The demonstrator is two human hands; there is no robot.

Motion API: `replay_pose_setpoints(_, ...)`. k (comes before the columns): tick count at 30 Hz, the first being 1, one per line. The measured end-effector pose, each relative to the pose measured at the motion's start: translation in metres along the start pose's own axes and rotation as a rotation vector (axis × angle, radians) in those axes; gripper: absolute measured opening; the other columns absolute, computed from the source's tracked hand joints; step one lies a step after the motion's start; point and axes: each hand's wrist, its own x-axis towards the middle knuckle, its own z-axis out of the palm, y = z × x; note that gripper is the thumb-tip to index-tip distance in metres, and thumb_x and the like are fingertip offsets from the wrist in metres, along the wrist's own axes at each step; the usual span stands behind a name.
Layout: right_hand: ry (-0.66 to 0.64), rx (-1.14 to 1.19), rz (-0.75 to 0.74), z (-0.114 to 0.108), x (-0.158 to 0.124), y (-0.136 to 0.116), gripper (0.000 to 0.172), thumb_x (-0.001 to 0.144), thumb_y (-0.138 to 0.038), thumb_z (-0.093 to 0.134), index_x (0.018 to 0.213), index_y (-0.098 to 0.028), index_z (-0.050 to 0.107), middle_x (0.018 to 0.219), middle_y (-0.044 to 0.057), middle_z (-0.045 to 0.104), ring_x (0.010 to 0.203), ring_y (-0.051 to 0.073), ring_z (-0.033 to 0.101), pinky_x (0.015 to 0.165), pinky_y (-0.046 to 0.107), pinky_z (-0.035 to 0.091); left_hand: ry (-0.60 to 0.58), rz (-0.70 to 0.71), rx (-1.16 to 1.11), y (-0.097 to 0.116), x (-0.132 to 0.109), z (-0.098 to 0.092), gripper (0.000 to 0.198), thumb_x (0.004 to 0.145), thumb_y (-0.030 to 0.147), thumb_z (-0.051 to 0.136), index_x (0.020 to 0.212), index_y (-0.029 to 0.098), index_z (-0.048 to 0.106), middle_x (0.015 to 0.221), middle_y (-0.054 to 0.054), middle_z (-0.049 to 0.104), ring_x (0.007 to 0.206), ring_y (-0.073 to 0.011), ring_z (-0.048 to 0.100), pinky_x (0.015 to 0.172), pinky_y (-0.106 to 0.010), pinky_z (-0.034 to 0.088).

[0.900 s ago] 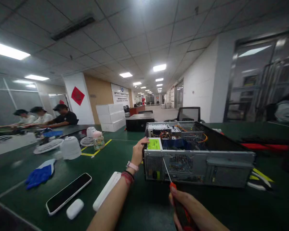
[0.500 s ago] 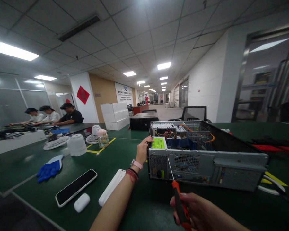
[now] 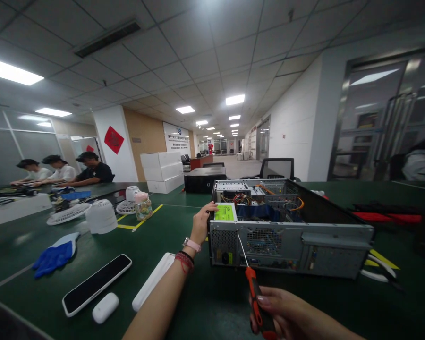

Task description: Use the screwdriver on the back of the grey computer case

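Our right hand (image 3: 280, 306) grips the screwdriver (image 3: 253, 286), seemingly for turning, at the near PC panel (image 3: 292, 240); half-spread left hand (image 3: 200, 221) should brace.

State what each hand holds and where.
The right hand holds the screwdriver by its handle. The left hand touches the computer case at its left end; whether it grips is unclear.

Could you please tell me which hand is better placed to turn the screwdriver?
Probably the right hand: it holds the screwdriver by its handle, with the tip at the case. The left hand is at the case's corner.
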Motion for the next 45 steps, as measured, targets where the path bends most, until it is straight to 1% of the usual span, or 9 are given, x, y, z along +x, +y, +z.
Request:
replay_pose_setpoints(3,-0.04,-0.025,-0.009,-0.008,0.005,0.008,0.041,0.071,-0.045,0.065,0.091,-0.017,0.043,0.074,0.006,0.068,0.038,0.003,0.049,0.036,0.012,0.029,0.005,0.002,-0.003,-0.002,-0.001,0.0,0.036,0.087,0.025,0.032,0.085,0.016,0.066,0.11,-0.009,0.066,0.116,-0.0207,0.053,0.104,-0.037,0.035)
replay_pose_setpoints(8,-0.027,-0.057,-0.012,-0.008,0.005,0.009,0.038,0.073,-0.043,0.064,0.093,-0.017,0.044,0.069,0.004,0.067,0.036,0.001,0.045,0.037,0.012,0.027,-0.008,0.003,0.01,-0.002,-0.001,0.0,0.036,0.087,0.026,0.032,0.084,0.016,0.066,0.112,-0.009,0.065,0.117,-0.0212,0.053,0.103,-0.038,0.035)
replay_pose_setpoints(12,-0.069,-0.034,0.013,-0.004,-0.001,-0.001,0.041,0.078,-0.047,0.056,0.1,-0.014,0.051,0.076,0.008,0.069,0.044,0.005,0.055,0.043,0.014,0.036,0.004,-0.013,0.008,-0.001,-0.002,-0.001,0.036,0.087,0.029,0.032,0.084,0.016,0.066,0.111,-0.009,0.066,0.117,-0.0219,0.053,0.103,-0.039,0.036)
replay_pose_setpoints(16,-0.156,0.006,0.026,-0.005,-0.005,-0.007,0.035,0.078,-0.035,0.055,0.103,-0.011,0.056,0.084,0.011,0.07,0.054,0.006,0.061,0.05,0.014,0.042,-0.003,-0.007,0.005,-0.002,-0.002,-0.001,0.038,0.087,0.03,0.032,0.086,0.015,0.067,0.112,-0.009,0.065,0.118,-0.0221,0.052,0.104,-0.04,0.035)
replay_pose_setpoints(23,-0.119,0.015,-0.004,-0.01,0.001,0.002,0.033,0.076,-0.032,0.063,0.1,-0.011,0.056,0.085,0.013,0.07,0.054,0.007,0.062,0.052,0.014,0.042,-0.001,-0.02,-0.002,-0.002,-0.002,-0.001,0.039,0.087,0.03,0.032,0.086,0.015,0.067,0.113,-0.01,0.065,0.118,-0.0228,0.052,0.104,-0.04,0.035)
replay_pose_setpoints(33,-0.08,0.021,-0.046,-0.011,0.005,0.006,0.039,0.068,-0.038,0.072,0.088,-0.012,0.052,0.073,0.007,0.068,0.054,0.006,0.061,0.044,0.01,0.036,-0.011,-0.016,-0.015,-0.006,-0.003,-0.001,0.038,0.087,0.031,0.032,0.087,0.016,0.067,0.113,-0.009,0.065,0.119,-0.0222,0.051,0.105,-0.039,0.034)
replay_pose_setpoints(37,-0.056,0.074,-0.058,-0.016,0.008,0.01,0.043,0.065,-0.04,0.074,0.089,-0.015,0.049,0.066,-0.002,0.063,0.05,0.006,0.06,0.042,0.011,0.036,-0.016,-0.019,-0.017,-0.007,-0.003,-0.002,0.038,0.087,0.032,0.033,0.087,0.015,0.067,0.114,-0.01,0.064,0.119,-0.0229,0.051,0.105,-0.039,0.034)
replay_pose_setpoints(42,-0.054,0.029,-0.062,-0.013,0.007,0.005,0.042,0.064,-0.037,0.075,0.089,-0.011,0.055,0.064,-0.002,0.058,0.046,0.004,0.057,0.041,0.011,0.036,-0.018,-0.034,-0.027,-0.004,-0.003,-0.003,0.037,0.086,0.032,0.035,0.086,0.015,0.067,0.114,-0.01,0.064,0.12,-0.0236,0.05,0.104,-0.04,0.035)
replay_pose_setpoints(45,-0.055,-0.019,-0.043,-0.011,0.005,0.001,0.042,0.064,-0.037,0.074,0.091,-0.01,0.058,0.062,0.0,0.061,0.047,0.005,0.058,0.04,0.01,0.036,-0.013,-0.04,-0.023,-0.002,-0.004,-0.002,0.037,0.086,0.033,0.035,0.085,0.015,0.067,0.114,-0.01,0.065,0.12,-0.0238,0.051,0.104,-0.04,0.036)
